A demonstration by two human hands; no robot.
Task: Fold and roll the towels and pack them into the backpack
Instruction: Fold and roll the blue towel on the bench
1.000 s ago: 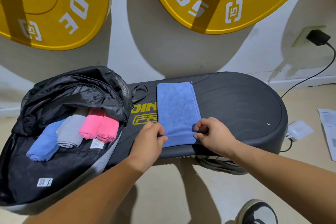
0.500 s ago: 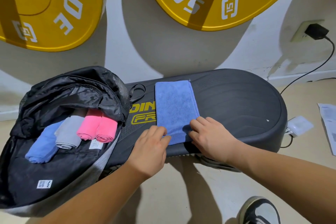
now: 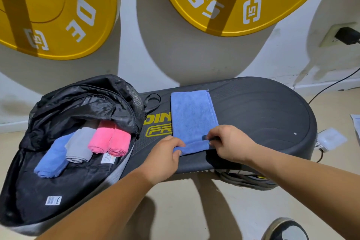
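A person's left hand [image 3: 165,160] and right hand [image 3: 229,144] each pinch the near end of a folded blue towel [image 3: 192,115], which lies flat on a black exercise platform [image 3: 263,113] with that end curled into a first small turn. This looks like the start of the rolling step. Next, the roll needs pushing evenly to the far end, then packing beside four rolled towels [image 3: 97,142] in the open backpack [image 3: 78,101].

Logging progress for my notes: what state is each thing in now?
blue towel: folded flat, near end rolled up.
left hand: grips the roll's left end.
right hand: pinches the roll's right end.
backpack: unzipped, lying open.
rolled towels: packed inside the backpack.
charger: plugged in.
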